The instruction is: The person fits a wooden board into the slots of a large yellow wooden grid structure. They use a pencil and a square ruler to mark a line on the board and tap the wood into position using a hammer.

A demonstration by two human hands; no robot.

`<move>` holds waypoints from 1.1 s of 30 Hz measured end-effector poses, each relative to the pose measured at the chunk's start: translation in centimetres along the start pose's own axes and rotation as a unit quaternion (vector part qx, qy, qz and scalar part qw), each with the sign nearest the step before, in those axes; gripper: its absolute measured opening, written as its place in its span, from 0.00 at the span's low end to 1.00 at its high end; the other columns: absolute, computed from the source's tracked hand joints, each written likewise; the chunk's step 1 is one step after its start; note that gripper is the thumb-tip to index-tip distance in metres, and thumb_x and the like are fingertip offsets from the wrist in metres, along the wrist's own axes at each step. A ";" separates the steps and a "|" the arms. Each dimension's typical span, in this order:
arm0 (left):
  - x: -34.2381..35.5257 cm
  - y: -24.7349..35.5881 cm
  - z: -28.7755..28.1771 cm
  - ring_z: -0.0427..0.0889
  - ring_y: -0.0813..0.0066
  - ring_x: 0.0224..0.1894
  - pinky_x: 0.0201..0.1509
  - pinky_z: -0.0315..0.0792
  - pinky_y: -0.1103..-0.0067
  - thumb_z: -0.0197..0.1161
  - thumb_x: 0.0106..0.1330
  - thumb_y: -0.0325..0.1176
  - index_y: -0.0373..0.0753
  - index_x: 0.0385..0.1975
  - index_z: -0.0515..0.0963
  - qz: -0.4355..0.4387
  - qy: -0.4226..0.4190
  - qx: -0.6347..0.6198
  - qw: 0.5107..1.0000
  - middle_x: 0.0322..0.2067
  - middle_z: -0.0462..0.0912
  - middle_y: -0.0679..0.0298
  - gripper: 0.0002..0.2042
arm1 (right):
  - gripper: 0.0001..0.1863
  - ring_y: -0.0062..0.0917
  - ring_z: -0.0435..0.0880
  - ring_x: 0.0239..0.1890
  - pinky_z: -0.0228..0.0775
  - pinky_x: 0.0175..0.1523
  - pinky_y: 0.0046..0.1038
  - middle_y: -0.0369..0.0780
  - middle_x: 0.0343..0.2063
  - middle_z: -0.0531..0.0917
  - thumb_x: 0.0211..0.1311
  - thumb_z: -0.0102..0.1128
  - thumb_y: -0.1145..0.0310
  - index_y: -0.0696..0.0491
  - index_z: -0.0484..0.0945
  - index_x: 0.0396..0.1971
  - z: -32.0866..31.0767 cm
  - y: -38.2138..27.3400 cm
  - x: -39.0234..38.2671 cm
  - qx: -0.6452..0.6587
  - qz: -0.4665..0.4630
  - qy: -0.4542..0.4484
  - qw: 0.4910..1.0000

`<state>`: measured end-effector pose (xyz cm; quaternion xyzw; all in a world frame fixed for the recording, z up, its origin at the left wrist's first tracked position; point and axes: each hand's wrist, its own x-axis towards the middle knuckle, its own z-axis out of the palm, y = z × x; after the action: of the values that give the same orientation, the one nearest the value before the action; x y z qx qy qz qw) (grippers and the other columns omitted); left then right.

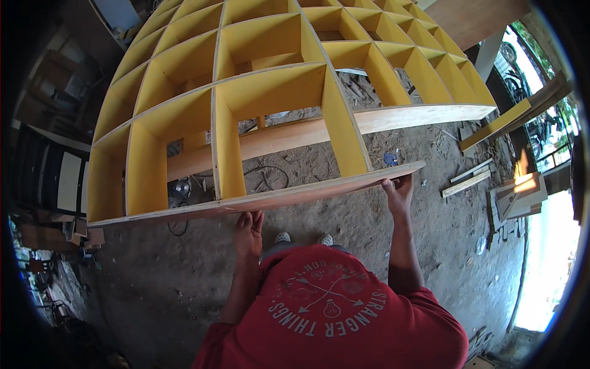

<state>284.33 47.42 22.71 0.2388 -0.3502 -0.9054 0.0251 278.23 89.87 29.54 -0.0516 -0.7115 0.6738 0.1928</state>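
Yellow shelving unit [270, 95]: spans the view ahead of you; it might rack or tip if your hands pushed unevenly.
Plywood panel [295, 195]: the unit's edge nearest you — its right end juts past the last yellow divider [345, 132], and could slip if your right hold loosened.
Battens [466, 184]: off to your right, a possible trip if you sidestepped.
Right hand [399, 190]: forearm extended, gripping the panel's right end.
Left hand [249, 230]: raised, fingertips at the panel's underside — whether they grip, I can't tell.
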 end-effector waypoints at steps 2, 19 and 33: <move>-0.3 0.0 -0.2 0.79 0.69 0.55 0.68 0.70 0.70 0.58 0.72 0.31 0.32 0.58 0.71 -0.004 0.008 -0.003 1.000 0.50 0.80 0.60 0.18 | 0.41 0.24 0.76 0.52 0.69 0.58 0.29 0.38 0.49 0.75 0.54 0.77 0.59 0.58 0.62 0.62 0.3 0.1 -0.1 -0.024 -0.025 0.000 0.999; 0.2 -0.8 0.0 0.82 0.66 0.50 0.65 0.74 0.68 0.58 0.71 0.24 0.31 0.48 0.75 0.002 0.016 -0.071 0.997 0.45 0.81 0.57 0.09 | 0.38 0.27 0.75 0.54 0.65 0.62 0.32 0.40 0.51 0.74 0.57 0.73 0.55 0.59 0.64 0.60 0.7 -2.2 -0.6 -0.038 -0.009 0.000 0.999; -0.2 0.8 0.6 0.82 0.65 0.49 0.63 0.75 0.67 0.57 0.70 0.23 0.32 0.43 0.74 -0.032 -0.001 -0.042 0.999 0.41 0.80 0.59 0.06 | 0.65 0.41 0.57 0.71 0.49 0.73 0.48 0.48 0.68 0.57 0.42 0.79 0.42 0.54 0.45 0.72 5.9 -8.7 -0.5 -0.336 -0.288 0.122 0.889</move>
<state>284.17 47.26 23.68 0.2472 -0.3041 -0.9200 0.0059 278.29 83.44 37.87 0.0121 -0.8500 0.2979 0.4344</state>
